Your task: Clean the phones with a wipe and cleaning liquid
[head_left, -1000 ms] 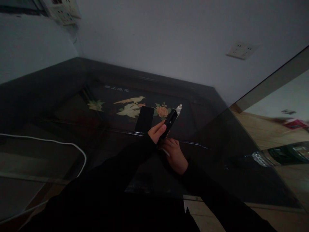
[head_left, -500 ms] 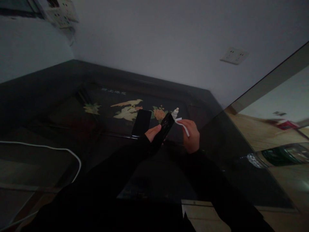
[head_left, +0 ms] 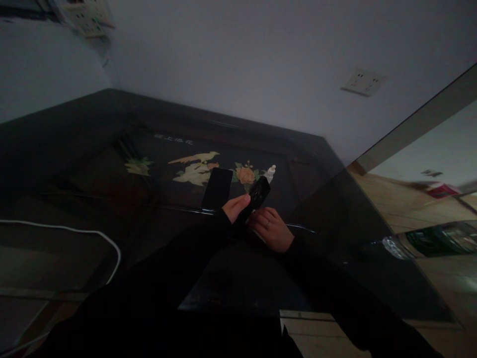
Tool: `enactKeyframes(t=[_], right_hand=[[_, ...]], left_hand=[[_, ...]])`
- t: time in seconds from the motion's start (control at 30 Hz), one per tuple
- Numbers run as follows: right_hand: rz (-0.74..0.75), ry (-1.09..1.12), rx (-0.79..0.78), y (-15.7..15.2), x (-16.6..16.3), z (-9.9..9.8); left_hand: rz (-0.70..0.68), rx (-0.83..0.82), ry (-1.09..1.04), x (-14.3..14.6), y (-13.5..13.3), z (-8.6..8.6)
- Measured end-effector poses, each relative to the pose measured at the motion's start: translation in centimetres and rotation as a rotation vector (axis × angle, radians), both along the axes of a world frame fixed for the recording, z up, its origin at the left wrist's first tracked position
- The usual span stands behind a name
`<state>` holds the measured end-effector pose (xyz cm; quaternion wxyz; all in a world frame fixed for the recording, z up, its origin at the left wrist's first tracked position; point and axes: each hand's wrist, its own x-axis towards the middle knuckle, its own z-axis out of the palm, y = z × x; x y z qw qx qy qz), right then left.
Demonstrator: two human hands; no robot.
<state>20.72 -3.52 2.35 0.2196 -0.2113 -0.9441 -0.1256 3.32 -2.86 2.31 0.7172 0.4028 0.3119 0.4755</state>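
Observation:
My left hand grips a black phone-sized slab with small marks near its upper end, tilted above the table; I cannot tell whether it is a case or a device. Against its lower side my right hand is closed on a folded white wipe, mostly hidden under the fingers. Left of the hands, a black phone lies flat on the table. Just beyond the slab's top end stands a small clear bottle with a pale tip.
The dark glossy table carries a bird and flower picture. A green-labelled bottle is at the right. A white cable curves along the left. Behind rises a wall with a socket.
My right hand has come down and left with the white wipe, from beside the slab's top end to its lower side. My left hand keeps its hold almost unmoved.

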Motion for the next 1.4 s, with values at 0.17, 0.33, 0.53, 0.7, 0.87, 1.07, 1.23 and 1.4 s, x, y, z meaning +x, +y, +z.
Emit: enactKeyframes(t=[0.17, 0.33, 0.53, 0.7, 0.87, 1.07, 1.23, 1.4], right_hand=[[-0.048, -0.061, 0.113, 2.4, 1.2, 1.8], [-0.035, -0.019, 0.049, 1.5, 0.8, 1.1], [0.148, -0.098, 0.029, -1.5, -0.8, 0.1], [-0.015, -0.083, 0.104, 1.2, 0.7, 2.1], [0.048, -0.028, 0.013, -1.2, -0.7, 0.3], [0.17, -0.131, 0.026, -1.8, -1.2, 0.0], [0.194, -0.174, 0.087, 0.4, -0.4, 1.0], [0.111, -0.164, 0.175, 2.7, 1.3, 1.8]], left_hand=[[-0.043, -0.005, 0.066, -0.1, -0.1, 0.3], [-0.029, -0.058, 0.11, -0.3, -0.1, 0.2], [0.009, 0.065, 0.08, 0.2, -0.4, 0.7], [-0.009, -0.022, 0.104, 0.1, -0.2, 0.8], [0.081, -0.036, 0.111, -0.2, -0.2, 0.6], [0.007, -0.091, 0.017, 0.2, -0.8, 0.7], [0.006, -0.078, -0.051, 0.5, 0.2, -0.1], [-0.035, -0.132, 0.048, 0.2, 0.6, -0.1]])
